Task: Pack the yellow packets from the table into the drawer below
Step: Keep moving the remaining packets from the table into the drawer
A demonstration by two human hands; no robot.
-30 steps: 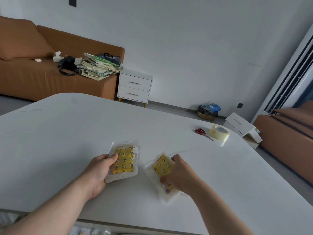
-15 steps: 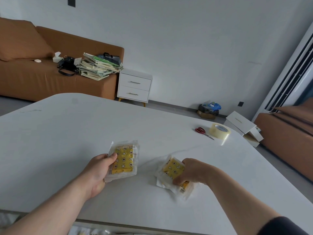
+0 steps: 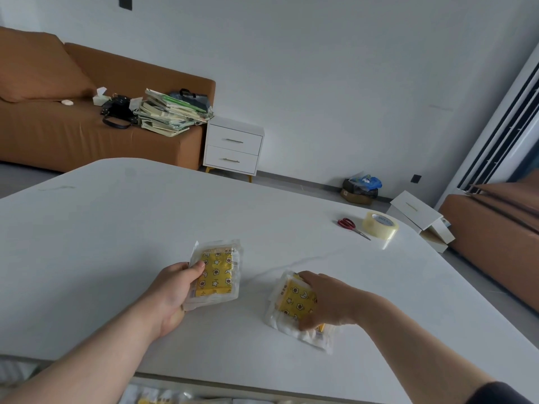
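The left hand (image 3: 172, 295) pinches the left packet (image 3: 217, 275) at its left edge, thumb on top of the clear wrap and fingers hidden beneath. I cannot tell whether this packet rests on the bench (image 3: 131, 228) or is raised just off it. The right hand (image 3: 329, 301) lies over the right packet (image 3: 291, 300), fingers curled round its far edge and thumb at the near corner, gripping it from above. That packet sits askew on the bench, near the front edge. Its layered white edges suggest more than one packet stacked there, though that is not certain. The two packets are apart, with bare bench between them.

Each is a flat yellow patterned pad sealed in clear film with a wide loose border. I judge them light and soft, quick to bend, and the film slippery. A grip on the border alone may let the contents sag or slide, so hold across the yellow body, thumb on one face and fingers on the other. A stack wants squeezing from both faces so the layers do not fan out.

Further back on the right lie scissors (image 3: 351, 227) and tape (image 3: 380, 225), just beside each other. Below the bench's front edge shows a strip of white and yellow, likely the drawer (image 3: 157, 397), too blurred to say more.
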